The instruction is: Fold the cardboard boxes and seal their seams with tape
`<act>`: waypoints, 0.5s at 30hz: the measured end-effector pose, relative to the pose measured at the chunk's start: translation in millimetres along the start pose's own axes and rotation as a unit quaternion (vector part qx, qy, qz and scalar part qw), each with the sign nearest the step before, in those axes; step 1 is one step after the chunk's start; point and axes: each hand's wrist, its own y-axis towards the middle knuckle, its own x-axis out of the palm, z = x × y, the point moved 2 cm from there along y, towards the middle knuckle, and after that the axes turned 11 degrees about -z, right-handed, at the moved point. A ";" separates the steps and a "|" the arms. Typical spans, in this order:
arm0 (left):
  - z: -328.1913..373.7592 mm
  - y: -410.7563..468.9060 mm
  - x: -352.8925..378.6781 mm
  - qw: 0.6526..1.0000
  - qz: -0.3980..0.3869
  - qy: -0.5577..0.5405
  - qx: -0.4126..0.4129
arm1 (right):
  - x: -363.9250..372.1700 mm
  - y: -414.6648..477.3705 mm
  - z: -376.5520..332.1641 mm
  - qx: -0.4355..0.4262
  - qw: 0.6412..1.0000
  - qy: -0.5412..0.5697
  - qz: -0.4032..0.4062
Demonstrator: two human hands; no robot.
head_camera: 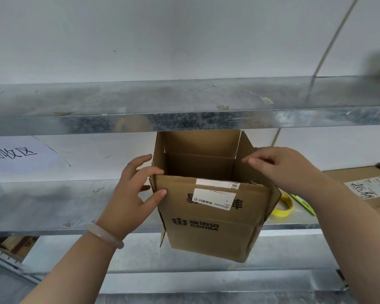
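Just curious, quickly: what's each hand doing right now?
Left hand: grips the cardboard box at its near left corner.
Right hand: fingers over its right flap; grip cannot be told.

Box [208,216] btwn hands, tape roll [283,205] right.

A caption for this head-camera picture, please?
Left hand and right hand hold an open cardboard box before a metal shelf, tape roll nearby.
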 end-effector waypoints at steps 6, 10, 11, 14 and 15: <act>19.7 2.9 -10.1 0.999 -0.032 -0.011 -0.017 | 7.7 -18.8 -3.4 -0.018 0.987 0.063 -0.145; 21.6 3.4 -18.7 0.993 -0.083 -0.076 -0.033 | 12.4 -12.5 5.5 -0.010 0.987 0.135 -0.093; 20.9 3.7 -19.9 0.990 -0.107 -0.082 -0.031 | 13.4 -11.4 6.6 -0.008 0.980 0.176 -0.090; 20.1 3.4 -14.6 0.980 -0.179 -0.085 -0.023 | 24.1 -12.3 8.4 -0.029 0.952 0.280 -0.116; 20.8 3.0 -10.2 0.978 -0.189 -0.083 -0.020 | 30.7 -13.1 10.8 -0.038 0.951 0.276 -0.132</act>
